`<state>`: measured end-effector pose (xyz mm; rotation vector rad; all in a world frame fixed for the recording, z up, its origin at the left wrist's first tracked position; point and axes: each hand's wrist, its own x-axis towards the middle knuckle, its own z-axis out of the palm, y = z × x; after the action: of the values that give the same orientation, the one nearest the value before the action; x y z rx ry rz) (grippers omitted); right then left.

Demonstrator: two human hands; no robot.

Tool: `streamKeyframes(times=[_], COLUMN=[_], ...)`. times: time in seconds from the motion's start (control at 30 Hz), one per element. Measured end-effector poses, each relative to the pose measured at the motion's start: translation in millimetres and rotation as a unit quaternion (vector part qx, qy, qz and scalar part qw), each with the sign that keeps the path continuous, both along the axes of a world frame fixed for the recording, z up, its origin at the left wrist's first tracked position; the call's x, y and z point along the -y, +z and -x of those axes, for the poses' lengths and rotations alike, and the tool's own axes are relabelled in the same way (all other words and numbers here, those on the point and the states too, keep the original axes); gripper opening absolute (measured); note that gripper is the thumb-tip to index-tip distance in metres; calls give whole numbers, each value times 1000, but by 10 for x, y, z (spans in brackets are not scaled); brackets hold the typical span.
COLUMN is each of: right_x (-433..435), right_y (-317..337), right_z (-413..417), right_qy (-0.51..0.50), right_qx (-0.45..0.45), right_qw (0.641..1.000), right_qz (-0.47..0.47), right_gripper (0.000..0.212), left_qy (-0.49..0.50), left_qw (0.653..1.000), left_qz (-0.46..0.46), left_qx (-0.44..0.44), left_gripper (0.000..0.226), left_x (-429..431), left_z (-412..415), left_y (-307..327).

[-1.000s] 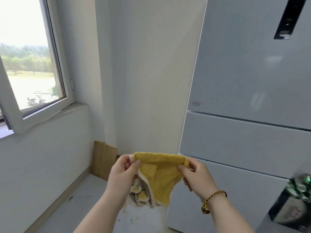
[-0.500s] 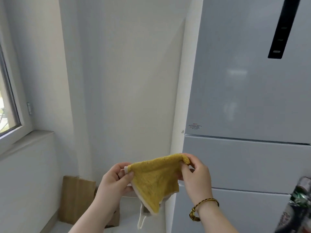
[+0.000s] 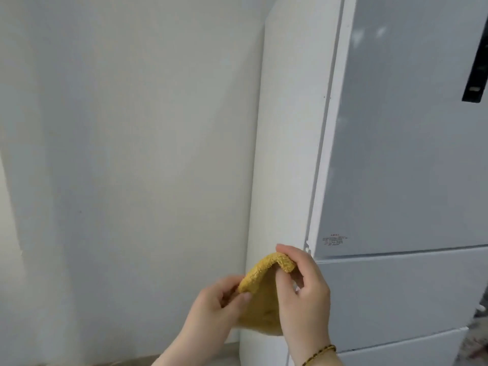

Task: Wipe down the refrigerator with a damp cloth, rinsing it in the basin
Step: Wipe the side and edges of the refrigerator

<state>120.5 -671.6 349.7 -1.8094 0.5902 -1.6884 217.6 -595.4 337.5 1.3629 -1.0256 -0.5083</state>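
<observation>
I hold a yellow terry cloth (image 3: 260,299) between both hands, low in the middle of the view. My left hand (image 3: 211,310) pinches its left corner, and my right hand (image 3: 303,294) pinches its top right corner, folded over the fingers. A bead bracelet circles my right wrist. The cloth hangs in front of the white refrigerator's left side panel (image 3: 285,154). The refrigerator's pale grey upper door (image 3: 401,141) fills the right, with two drawer fronts (image 3: 396,294) below it. No basin is in view.
A plain white wall (image 3: 132,154) stands to the left of the refrigerator. A black display strip (image 3: 478,64) sits on the upper door at the far right. A small red-printed label (image 3: 334,240) marks the door's lower left corner.
The view has swung right and up, losing the window and the cardboard by the floor. My hands have drawn closer together, bunching the cloth in front of the refrigerator's side.
</observation>
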Motion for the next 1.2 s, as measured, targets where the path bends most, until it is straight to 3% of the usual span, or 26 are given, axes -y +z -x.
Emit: streamKeyframes(times=[0.17, 0.3, 0.37, 0.53, 0.63, 0.73, 0.83, 0.87, 1.0, 1.07, 1.13, 1.2], right_x=[525, 797, 950, 1260, 1413, 1517, 1601, 1614, 1618, 1589, 1535, 1479], right_y=[78, 278, 369, 613, 796, 965, 1057, 1068, 1013, 955, 877, 839], right_z=[-503, -628, -631, -573, -569, -553, -498, -485, -391, -317, -276, -248], right_qy=[-102, -166, -214, -317, -419, -498, -557, -570, -588, -607, -636, -645], right_qx=[40, 33, 21, -48, -143, -242, -333, -340, -384, -453, -537, -576], right_qw=[967, 935, 913, 853, 783, 710, 641, 626, 566, 508, 437, 403], right_qz=[230, 312, 346, 412, 438, 435, 409, 408, 432, 410, 342, 301], right_gripper=[19, 21, 23, 24, 27, 35, 75, 74, 19, 33, 63, 78], left_qy=[-22, -110, -175, -266, -323, -327, -323, -318, -306, -288, -256, -220], left_qw=[999, 989, 978, 954, 935, 932, 933, 933, 915, 898, 887, 877], left_qz=[44, 88, 99, 129, 139, 151, 159, 169, 234, 275, 309, 340], left_qx=[2, -40, -60, -57, -46, -42, -1, 17, 123, 186, 230, 257], left_gripper=[28, 10, 25, 31, 38, 22, 22, 26, 33, 31, 53, 70], left_x=[505, 833, 1035, 1578, 1955, 2270, 2571, 2675, 2958, 3069, 3194, 3302], left_z=[-486, -699, -743, -923, -1110, -1286, -1437, -1482, -1484, -1448, -1410, -1376], left_y=[309, 578, 654, 770, 794, 859, 914, 942, 1034, 1093, 1182, 1303])
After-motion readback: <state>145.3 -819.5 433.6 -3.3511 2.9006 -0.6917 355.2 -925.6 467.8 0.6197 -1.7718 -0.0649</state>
